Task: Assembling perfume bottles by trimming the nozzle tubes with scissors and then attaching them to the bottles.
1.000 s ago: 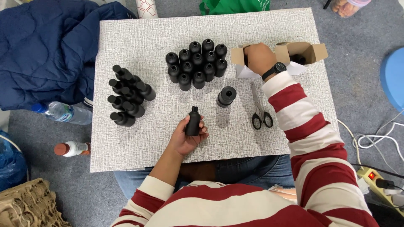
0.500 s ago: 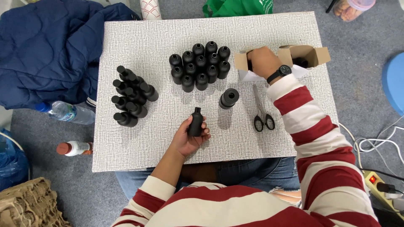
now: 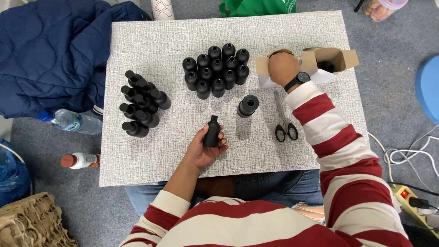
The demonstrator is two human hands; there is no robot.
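A grey textured surface (image 3: 151, 41) fills my view, over grey carpet. My left hand (image 3: 206, 148) grips a small black bottle (image 3: 211, 131) upright near the middle. My right hand (image 3: 282, 67) is sunk into an open cardboard box (image 3: 338, 57) at two o'clock; I cannot tell whether its fingers hold anything. An upright cluster of bottles (image 3: 217, 71) stands at twelve o'clock, a laid-down pile (image 3: 141, 104) at nine. One bottle (image 3: 247, 106) and scissors (image 3: 284, 120) sit between. Judging by the piles, much is already unpacked.
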